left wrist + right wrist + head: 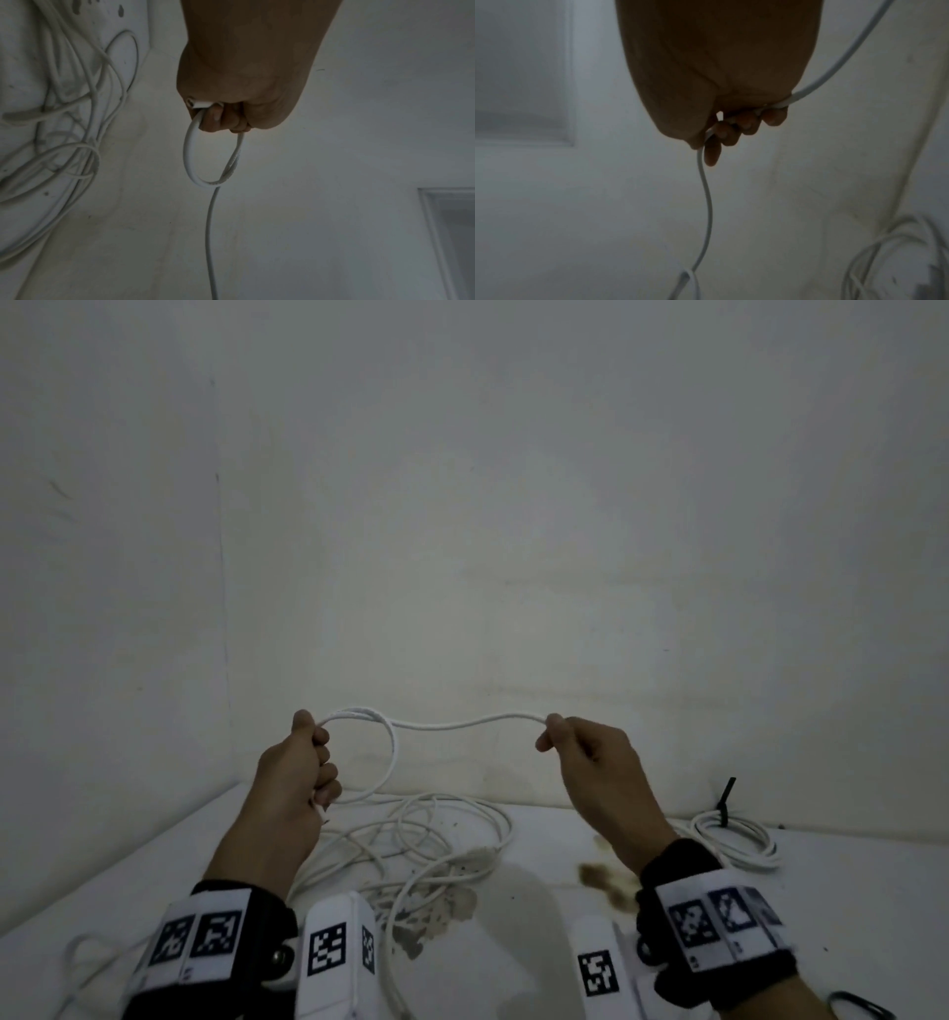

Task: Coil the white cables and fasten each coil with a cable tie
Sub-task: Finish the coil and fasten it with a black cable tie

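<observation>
Nearest are the two wrists, each wrapped in a black band (719,968) carrying white panels printed with black square codes. Just beyond them, on the white stained table (539,932), lies a loose tangle of cable (426,845): thin, round, smooth white cord sprawled in uneven overlapping rings, with a strand trailing off toward the near left edge. This heap looks not yet wound. Above it the left hand (303,762) is clenched around a small loop (369,752) of the same cord, a rounded hoop with what seems to be a white plug end tucked in the fist, as the left wrist view shows. From that loop a slack strand (462,724) runs across in a soft wave to the right hand (590,762), whose curled fingers grasp it, the rest dropping from that hand toward the table. By my reading, the coiling of this cable has barely begun: one turn formed, most of the length still to gather, and no tie on it yet. Farther right, near the back wall (513,505), a finished coil (734,839) rests flat in neat stacked rings, cinched by a thin black tie (726,801) with its tail sticking up. So one cable appears done.
</observation>
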The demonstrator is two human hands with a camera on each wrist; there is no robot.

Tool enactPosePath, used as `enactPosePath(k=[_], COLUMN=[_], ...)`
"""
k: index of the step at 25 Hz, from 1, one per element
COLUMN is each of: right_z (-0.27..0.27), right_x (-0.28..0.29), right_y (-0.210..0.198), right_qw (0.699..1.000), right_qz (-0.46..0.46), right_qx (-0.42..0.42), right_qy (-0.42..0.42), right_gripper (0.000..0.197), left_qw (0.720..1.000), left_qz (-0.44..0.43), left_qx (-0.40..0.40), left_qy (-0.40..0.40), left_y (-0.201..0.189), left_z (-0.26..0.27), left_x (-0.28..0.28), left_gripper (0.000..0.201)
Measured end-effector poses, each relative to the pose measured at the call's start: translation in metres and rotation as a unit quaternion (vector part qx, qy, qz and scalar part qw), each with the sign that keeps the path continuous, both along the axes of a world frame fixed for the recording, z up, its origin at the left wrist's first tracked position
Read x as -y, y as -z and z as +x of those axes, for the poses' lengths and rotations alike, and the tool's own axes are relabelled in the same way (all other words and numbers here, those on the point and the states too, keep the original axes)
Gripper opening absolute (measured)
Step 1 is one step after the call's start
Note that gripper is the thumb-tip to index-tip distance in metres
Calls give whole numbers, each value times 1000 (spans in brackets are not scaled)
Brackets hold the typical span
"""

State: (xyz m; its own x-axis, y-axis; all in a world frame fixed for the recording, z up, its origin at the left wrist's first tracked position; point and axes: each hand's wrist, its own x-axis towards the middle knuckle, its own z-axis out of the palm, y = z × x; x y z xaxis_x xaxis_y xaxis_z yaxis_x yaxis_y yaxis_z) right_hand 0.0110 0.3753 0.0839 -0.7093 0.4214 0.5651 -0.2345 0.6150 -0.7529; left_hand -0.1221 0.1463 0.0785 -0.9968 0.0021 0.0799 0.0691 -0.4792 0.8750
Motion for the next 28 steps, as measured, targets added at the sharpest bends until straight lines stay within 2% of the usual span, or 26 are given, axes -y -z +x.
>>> enactPosePath(k=[1, 3, 5, 8, 12, 15, 18, 23, 26, 28], right_z=[1, 4, 7, 13, 24, 29, 30, 34, 38, 37], right_x=[2, 14, 30, 54, 79, 84, 82, 88, 91, 89], right_y=[2, 9, 16, 9, 8, 10, 8, 7, 6, 3], right_qw=[992, 942, 908, 884, 864, 855, 860, 850, 860, 871], right_qz=[117, 314, 400, 459, 498, 511, 502, 511, 491, 473], right_qx=[5, 50, 43, 26, 78, 84, 88, 111, 111, 98], right_qy=[47, 107, 114, 87, -7, -26, -21, -55, -87, -93], right_gripper=[32, 22, 13, 18, 11, 31, 34, 32, 30, 34], left_qw=[1000, 999, 998, 997, 994, 990, 990, 991, 990, 985], left_qz=[9, 31, 52, 61, 70, 74, 40, -30, -6, -34], left_qx=[1, 1, -3, -8, -11, -11, -16, -9, 6, -17], left_qy=[1, 13, 28, 51, 84, 116, 135, 131, 137, 168], left_y=[-1, -3, -4, -5, -6, -7, -9, -8, -10, -11], left_z=[1, 6, 10, 16, 24, 30, 40, 49, 51, 55], left_x=[-2, -9, -17, -26, -36, -42, -48, -70, -75, -69], left_gripper=[40, 40, 39, 39, 39, 40, 41, 43, 44, 43])
